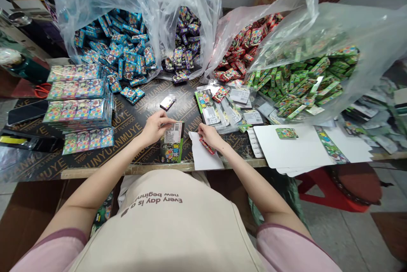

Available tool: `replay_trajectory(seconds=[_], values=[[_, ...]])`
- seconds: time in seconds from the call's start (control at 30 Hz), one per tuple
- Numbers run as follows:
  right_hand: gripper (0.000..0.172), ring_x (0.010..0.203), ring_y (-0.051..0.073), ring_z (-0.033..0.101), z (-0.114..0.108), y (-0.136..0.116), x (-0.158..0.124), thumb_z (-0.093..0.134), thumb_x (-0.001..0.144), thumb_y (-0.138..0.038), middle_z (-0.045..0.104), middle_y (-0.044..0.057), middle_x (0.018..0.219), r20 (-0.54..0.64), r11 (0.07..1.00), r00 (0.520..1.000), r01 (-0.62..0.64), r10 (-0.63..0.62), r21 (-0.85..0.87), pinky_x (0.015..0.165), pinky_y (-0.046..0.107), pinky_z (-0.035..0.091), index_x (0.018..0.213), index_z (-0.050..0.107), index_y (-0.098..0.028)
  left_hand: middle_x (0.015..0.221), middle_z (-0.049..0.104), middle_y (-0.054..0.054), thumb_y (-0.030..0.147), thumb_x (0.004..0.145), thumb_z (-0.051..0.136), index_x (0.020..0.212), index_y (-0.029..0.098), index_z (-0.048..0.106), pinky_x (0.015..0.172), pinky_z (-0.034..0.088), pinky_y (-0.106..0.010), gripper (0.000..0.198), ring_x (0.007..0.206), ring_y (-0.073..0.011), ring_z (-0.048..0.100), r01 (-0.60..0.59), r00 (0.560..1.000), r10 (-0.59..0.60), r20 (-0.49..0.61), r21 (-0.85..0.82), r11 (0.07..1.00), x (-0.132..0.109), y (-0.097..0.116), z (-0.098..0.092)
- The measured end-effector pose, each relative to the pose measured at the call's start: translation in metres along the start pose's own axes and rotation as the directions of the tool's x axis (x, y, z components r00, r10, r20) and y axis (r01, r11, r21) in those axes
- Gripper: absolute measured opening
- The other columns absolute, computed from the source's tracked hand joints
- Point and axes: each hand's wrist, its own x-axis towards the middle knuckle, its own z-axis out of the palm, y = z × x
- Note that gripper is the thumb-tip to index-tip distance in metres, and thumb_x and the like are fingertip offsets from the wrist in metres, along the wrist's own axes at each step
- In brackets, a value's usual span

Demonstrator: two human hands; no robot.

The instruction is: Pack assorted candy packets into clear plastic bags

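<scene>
My left hand (156, 127) pinches the upper edge of a flat printed packet (171, 149), black and green with a white label at its top, at the table's front edge. To the right, my right hand (210, 135) is closed, with a small red box (207, 146) under its fingers. Beneath that box lies a white sheet (205, 161) that overhangs the edge. A small box with its pale side up (167, 102) rests just beyond my left hand. Beyond my right hand are several clear packets with labels (211, 115) and another red box (220, 93).
Open plastic bags at the back hold blue boxes (130, 58), purple boxes (188, 58), red boxes (240, 58) and green boxes (299, 83). Stacked filled packs (76, 111) stand left, near a phone (27, 113). White sheets (273, 153) overhang the front edge at right, above a red stool (321, 191).
</scene>
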Motion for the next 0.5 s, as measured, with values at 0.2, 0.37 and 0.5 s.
replay_trajectory(seconds=[0.2,0.37,0.5], values=[[0.015,0.064,0.017,0.047,0.000,-0.005,0.001,0.038,0.077,-0.007,0.051,0.002,0.069,-0.038,0.996,0.998,-0.041,0.044,0.080,0.061,0.026,0.034,0.074,0.039,-0.022,0.078,0.051,-0.002,0.017,0.084,0.057,0.096,0.021,0.073,0.068,0.042,-0.028,0.021,0.073,-0.0148,0.052,0.006,1.000,-0.006,-0.007,0.047,0.999,-0.002,0.001,0.002],[0.012,0.072,0.018,0.048,-0.029,-0.032,0.010,0.045,0.079,-0.016,0.051,0.004,0.077,-0.226,0.974,0.974,0.058,-0.007,0.219,0.068,0.030,0.039,0.070,0.041,-0.021,0.076,0.054,-0.002,0.015,0.082,0.059,0.091,0.018,0.072,0.067,0.042,-0.027,0.016,0.073,-0.0151,0.053,-0.004,0.999,0.008,-0.048,0.079,0.997,-0.004,0.006,0.003],[0.009,0.067,0.015,0.050,-0.064,-0.073,0.023,0.056,0.079,-0.026,0.053,0.000,0.072,-0.309,0.855,0.951,0.162,-0.002,0.492,0.065,0.029,0.039,0.081,0.049,-0.021,0.073,0.060,-0.002,0.016,0.081,0.064,0.079,0.015,0.067,0.066,0.042,-0.026,0.004,0.071,-0.0146,0.056,-0.010,0.992,0.016,-0.129,0.050,0.999,-0.005,0.009,0.003]])
